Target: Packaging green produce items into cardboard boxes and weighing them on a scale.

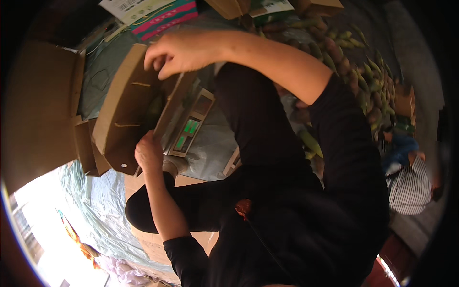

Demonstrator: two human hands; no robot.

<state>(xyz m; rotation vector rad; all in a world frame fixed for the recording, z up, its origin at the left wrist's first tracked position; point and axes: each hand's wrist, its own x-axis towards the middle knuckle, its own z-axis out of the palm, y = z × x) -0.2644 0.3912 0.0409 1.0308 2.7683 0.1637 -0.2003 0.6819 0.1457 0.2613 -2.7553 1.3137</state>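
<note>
The person's black-clad torso fills the lower view, hiding what lies beneath. An open cardboard box sits on a digital scale. Left hand fingers grip its lower edge; right hand fingers curl over its top flap. A corn pile lies behind.

Cardboard box sits on the scale — corn heap far right.

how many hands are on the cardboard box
2. The left hand grips the lower edge of the cardboard box near the scale; the right hand holds its upper flap. Other hands may be hidden behind the dark clothing.
</note>
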